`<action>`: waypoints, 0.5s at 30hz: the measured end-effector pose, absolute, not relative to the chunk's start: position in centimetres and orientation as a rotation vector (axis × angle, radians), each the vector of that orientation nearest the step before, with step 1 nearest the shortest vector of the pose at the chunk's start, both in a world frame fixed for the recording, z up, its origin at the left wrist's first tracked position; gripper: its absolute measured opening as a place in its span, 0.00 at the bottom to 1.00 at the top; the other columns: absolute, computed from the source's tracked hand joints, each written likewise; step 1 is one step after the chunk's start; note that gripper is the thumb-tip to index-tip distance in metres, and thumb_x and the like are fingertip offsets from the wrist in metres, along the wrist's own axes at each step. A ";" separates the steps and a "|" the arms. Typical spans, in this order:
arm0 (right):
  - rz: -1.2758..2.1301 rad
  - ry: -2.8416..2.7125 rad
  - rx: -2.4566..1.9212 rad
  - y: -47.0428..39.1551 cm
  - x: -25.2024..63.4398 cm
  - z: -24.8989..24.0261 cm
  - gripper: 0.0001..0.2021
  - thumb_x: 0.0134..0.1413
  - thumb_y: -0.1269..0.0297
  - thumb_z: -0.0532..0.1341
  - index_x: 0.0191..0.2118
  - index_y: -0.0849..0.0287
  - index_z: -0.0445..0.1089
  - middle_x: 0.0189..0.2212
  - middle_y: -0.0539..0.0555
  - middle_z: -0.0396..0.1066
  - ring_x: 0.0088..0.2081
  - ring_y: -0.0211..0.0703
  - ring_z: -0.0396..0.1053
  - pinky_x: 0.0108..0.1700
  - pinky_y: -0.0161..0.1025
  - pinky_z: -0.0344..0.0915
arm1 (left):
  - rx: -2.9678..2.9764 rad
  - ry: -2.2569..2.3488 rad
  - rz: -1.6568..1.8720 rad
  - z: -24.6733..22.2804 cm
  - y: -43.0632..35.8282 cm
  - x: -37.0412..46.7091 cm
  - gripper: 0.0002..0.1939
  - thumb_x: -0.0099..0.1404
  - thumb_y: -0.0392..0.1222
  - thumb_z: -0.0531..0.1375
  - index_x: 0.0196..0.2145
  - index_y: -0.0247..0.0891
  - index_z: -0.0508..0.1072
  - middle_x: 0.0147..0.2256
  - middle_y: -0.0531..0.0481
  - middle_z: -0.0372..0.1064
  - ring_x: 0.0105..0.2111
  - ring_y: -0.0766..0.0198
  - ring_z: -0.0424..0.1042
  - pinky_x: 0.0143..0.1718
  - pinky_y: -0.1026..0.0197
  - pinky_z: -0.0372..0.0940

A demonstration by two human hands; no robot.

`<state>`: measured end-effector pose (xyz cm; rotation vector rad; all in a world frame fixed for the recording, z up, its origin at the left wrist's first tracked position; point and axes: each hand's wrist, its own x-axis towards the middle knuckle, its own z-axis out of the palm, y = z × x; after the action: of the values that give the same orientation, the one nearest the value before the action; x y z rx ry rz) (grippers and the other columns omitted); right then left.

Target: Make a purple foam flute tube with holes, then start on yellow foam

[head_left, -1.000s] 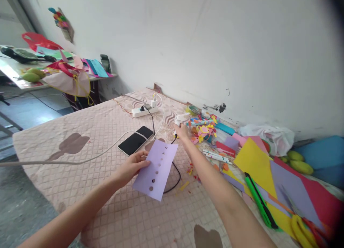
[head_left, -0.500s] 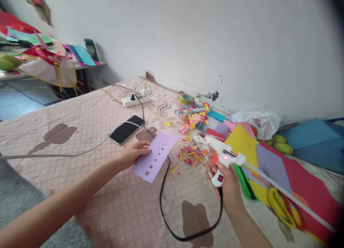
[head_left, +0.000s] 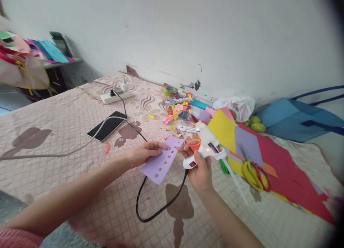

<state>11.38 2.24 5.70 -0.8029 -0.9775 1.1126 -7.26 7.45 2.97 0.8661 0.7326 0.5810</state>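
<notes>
Your left hand (head_left: 146, 154) pinches the purple paper (head_left: 152, 170) at the middle of the desk (head_left: 107, 199), while your right hand (head_left: 200, 171) is wrapped around the glue gun (head_left: 204, 135), just right of the purple paper. The black cord (head_left: 160, 207) loops on the near side, the phone (head_left: 109, 127) lies to the left, the power strip (head_left: 116, 97) sits farther back, and the scissors (head_left: 252, 177) rest on the right

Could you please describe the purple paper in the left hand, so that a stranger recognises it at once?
Find the large checked tablecloth, then look between the black phone and the white glue gun in the right hand. There the left hand holds the purple paper; unlike the purple sheet by the scissors, it has a row of round holes.
</notes>
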 end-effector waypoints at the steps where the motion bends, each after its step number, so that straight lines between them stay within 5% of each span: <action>1: 1.135 -0.969 -0.801 2.4 11.1 5.5 0.07 0.52 0.58 0.59 0.32 0.56 0.70 0.31 0.52 0.69 0.38 0.45 0.70 0.42 0.46 0.68 | 0.896 0.763 0.575 3.0 7.4 -7.1 0.19 0.52 0.46 0.68 0.41 0.37 0.73 0.31 0.51 0.71 0.23 0.70 0.68 0.23 0.69 0.58; 6: 1.210 -0.944 -0.850 2.5 10.5 4.3 0.07 0.53 0.59 0.61 0.34 0.55 0.71 0.29 0.52 0.72 0.39 0.46 0.71 0.41 0.45 0.68 | 1.052 0.850 0.528 3.5 6.9 -6.9 0.26 0.56 0.61 0.62 0.41 0.35 0.74 0.30 0.49 0.70 0.23 0.70 0.65 0.20 0.69 0.52; 15: 1.159 -0.932 -0.938 2.8 9.6 3.0 0.09 0.51 0.58 0.63 0.34 0.58 0.72 0.33 0.53 0.74 0.37 0.45 0.72 0.37 0.40 0.67 | 1.136 0.892 0.484 4.7 6.1 -6.6 0.19 0.51 0.54 0.67 0.31 0.35 0.72 0.27 0.53 0.66 0.25 0.70 0.62 0.24 0.69 0.54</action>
<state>9.62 2.81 2.99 -0.9380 -0.9321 1.1593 -6.63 6.08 4.67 1.1364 0.8921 0.4842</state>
